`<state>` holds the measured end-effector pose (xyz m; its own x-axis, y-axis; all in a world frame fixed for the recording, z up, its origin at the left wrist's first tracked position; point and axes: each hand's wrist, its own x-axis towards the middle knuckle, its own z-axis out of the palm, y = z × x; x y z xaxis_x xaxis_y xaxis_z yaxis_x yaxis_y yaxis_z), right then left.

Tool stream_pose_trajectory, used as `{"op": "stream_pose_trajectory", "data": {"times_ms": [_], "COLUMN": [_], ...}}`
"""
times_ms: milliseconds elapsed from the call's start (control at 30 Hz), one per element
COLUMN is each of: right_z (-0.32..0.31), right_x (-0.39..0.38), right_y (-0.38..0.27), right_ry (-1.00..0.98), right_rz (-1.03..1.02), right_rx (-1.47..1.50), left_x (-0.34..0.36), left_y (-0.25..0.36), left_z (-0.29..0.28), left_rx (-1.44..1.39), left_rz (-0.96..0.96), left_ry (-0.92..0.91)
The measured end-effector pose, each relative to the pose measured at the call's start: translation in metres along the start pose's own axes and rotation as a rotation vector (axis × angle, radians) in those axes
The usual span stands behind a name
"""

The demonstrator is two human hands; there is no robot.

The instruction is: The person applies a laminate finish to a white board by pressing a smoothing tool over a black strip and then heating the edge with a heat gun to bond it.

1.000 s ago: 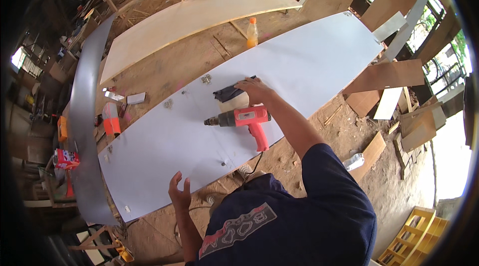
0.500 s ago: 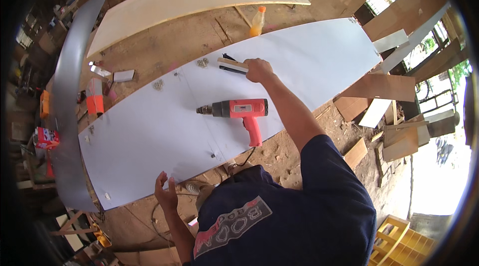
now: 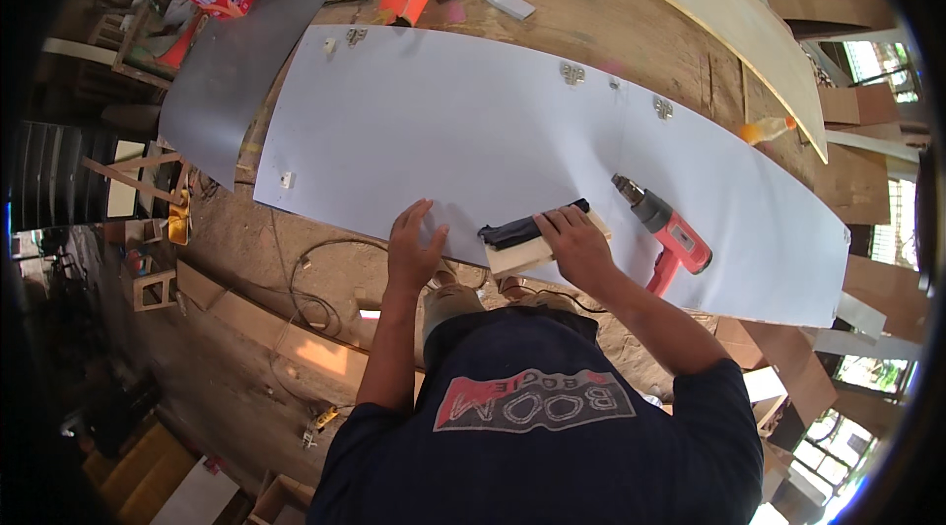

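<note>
One brown, dusty floor (image 3: 187, 412) bears one long brown board (image 3: 222, 301) with a bright patch of light; barred windows (image 3: 836, 452) stand along the right side, admitting strong daylight, with several brown panels (image 3: 877, 294) near them; one black layered stack (image 3: 61, 168) occupies the dim far left.

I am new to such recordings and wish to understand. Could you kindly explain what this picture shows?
No robot here: a person works bare-handed. A wide fisheye camera on the head looks down, so straight edges appear bent. On the large white panel lie a red and black heat gun and, toward the far edge, small metal fittings. The right hand holds a pale block with dark cloth on it. The left hand is open at the panel's near edge, with nothing visible in it.
</note>
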<state>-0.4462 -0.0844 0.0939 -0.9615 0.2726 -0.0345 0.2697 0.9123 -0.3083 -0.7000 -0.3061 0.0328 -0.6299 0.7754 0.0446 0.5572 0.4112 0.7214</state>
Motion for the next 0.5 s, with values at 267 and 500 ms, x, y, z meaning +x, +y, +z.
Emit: {"op": "stream_pose_trajectory", "data": {"times_ms": [267, 500], "right_z": [0.029, 0.040], "right_x": [0.087, 0.171], "right_y": [-0.010, -0.012], "right_ry": [0.095, 0.123], "right_rz": [0.096, 0.105], "right_rx": [-0.112, -0.098], "left_x": [0.059, 0.166], "left_y": [0.051, 0.066], "left_z": [-0.011, 0.009], "left_rx": [-0.146, 0.363], "left_rz": [0.145, 0.134], "left_ry": [-0.052, -0.528]}}
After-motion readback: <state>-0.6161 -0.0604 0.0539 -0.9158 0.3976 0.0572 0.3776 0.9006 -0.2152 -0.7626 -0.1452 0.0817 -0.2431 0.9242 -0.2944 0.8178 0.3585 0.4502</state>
